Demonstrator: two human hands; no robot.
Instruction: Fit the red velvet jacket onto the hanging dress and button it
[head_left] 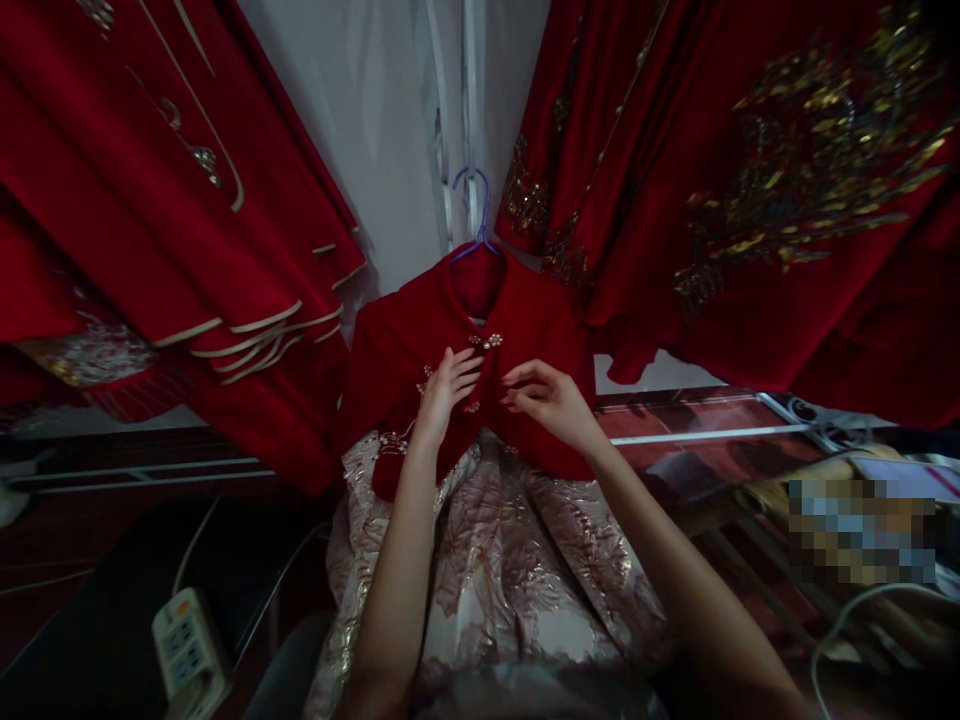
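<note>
A small red jacket [540, 330] hangs on a blue hanger [474, 215] in the middle of the view, over a pale gold-patterned skirt [517, 560]. Its front closes with pearl buttons [491, 342]. My left hand [448, 385] rests flat on the jacket's front, fingers stretched out by a lower button. My right hand [546, 398] is beside it with fingers curled in a pinch at the jacket's front edge; what it pinches is too small to see.
Large red embroidered garments hang at the left [150, 230] and at the right [750, 200]. A white power strip [187, 650] lies at the lower left on a dark surface. A white wall [390, 150] stands behind the jacket.
</note>
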